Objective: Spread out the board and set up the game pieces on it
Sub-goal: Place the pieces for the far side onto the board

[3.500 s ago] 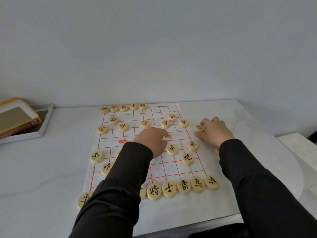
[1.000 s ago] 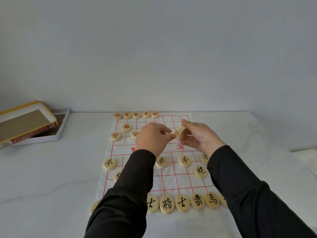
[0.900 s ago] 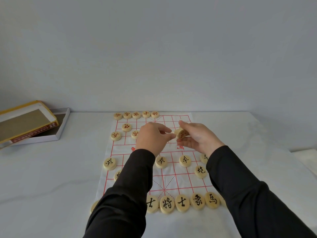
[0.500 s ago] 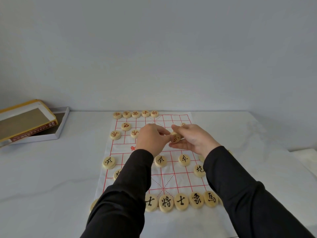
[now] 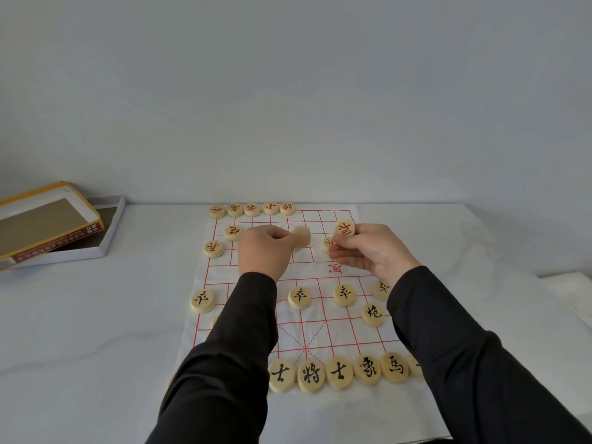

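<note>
Above the far half of the board (image 5: 323, 331), two discs are held up.
Left hand (image 5: 266, 251) pinches a blurred, blank-faced disc (image 5: 301, 236); right hand (image 5: 371, 251) pinches a red-marked disc (image 5: 345, 228), tilted up, face toward the camera. Being round, neither has a long axis. Lay each flat, character up, on the far edge's empty crossings.

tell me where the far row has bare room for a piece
Bare: the board along its far edge, right of the five red pieces. Crowded: the near black row; mid-board the left hand pinches a pale piece, the right hand a red-lettered piece.
</note>
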Available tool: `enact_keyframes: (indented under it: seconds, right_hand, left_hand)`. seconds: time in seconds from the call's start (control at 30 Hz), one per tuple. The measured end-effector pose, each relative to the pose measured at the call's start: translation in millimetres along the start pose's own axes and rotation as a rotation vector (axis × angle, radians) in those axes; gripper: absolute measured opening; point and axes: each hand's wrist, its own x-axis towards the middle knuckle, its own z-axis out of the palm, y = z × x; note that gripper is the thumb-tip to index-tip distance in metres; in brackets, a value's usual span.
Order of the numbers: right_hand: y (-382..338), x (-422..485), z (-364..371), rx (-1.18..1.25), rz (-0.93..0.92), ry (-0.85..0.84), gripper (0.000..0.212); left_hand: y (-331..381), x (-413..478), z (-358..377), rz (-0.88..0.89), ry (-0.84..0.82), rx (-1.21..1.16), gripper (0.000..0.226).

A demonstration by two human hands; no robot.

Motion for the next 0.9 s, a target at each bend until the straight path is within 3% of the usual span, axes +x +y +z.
enact_keyframes:
  seconds: [0.23, 0.33, 0.5, 0.57, 0.7, 0.83, 0.9]
  right_hand:
    - [-6.9, 1.7, -0.6, -0.083, 0.020, -0.074, 0.024]
    - [-11.2, 4.1, 0.2, 0.040, -0.095, -0.031, 0.020]
    - [-39.7, 19.3, -1.1, 0.165, -0.241, -0.162, 0.018]
    - [-48.2, 37.6, 2.2, 0.008, -0.259, -0.061, 0.020]
    - [-46.2, 77.9, 5.8, -0.556, -0.251, 0.151, 0.016]
    - [-49.3, 99.5, -0.6, -0.919, -0.332, 0.177, 0.012]
    - [-52.6, 107.4, -3.8, -1.013, -0.364, 0.173, 0.021]
  left_hand:
    - [4.4, -0.5, -4.4, -0.063, -0.010, -0.119, 0.005]
    - [3.4, 0.3, -3.5, -0.100, -0.007, -0.156, 0.011]
    - [6.4, 1.7, -6.8, -0.187, -0.018, -0.359, 0.007]
    - [9.5, 1.5, -8.9, -0.218, -0.040, -0.461, 0.009]
    - [11.6, 3.0, -11.2, -0.251, -0.046, -0.557, 0.011]
    - [8.6, 6.7, -11.8, -0.297, -0.047, -0.599, 0.007]
    - [8.2, 7.7, -10.4, -0.299, -0.041, -0.600, 0.009]
